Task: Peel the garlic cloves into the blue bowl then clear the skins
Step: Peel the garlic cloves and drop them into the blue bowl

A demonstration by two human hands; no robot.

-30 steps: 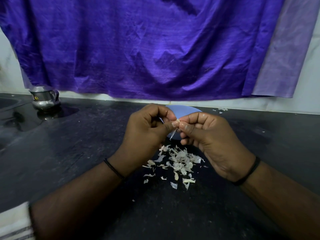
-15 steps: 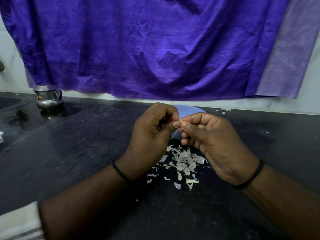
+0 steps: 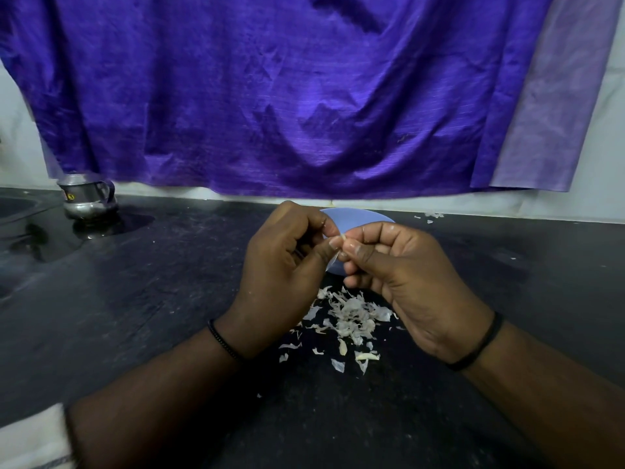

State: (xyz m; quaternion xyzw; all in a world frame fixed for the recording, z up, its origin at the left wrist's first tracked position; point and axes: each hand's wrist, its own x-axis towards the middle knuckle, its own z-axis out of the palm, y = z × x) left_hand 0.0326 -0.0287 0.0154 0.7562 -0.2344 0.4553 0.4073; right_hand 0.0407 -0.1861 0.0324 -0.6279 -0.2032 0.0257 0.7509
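Note:
Both hands meet above the black counter, in front of the blue bowl (image 3: 358, 220). My left hand (image 3: 287, 265) and my right hand (image 3: 395, 269) pinch one small garlic clove (image 3: 341, 239) between thumbs and fingertips. Only a pale tip of the clove shows; a thin strip of skin (image 3: 334, 260) hangs below it. The bowl is mostly hidden behind my fingers, and its inside is out of sight. Below the hands lies a pile of papery garlic skins (image 3: 348, 316) scattered on the counter.
A small steel jug (image 3: 88, 198) stands at the back left on the counter. A purple cloth (image 3: 287, 96) hangs on the wall behind. A few skin flakes (image 3: 431, 216) lie at the back right. A pale cloth (image 3: 30, 438) sits at the bottom left corner.
Both hands stay pinched together on the clove with only small finger shifts. The view has drifted slightly to the left.

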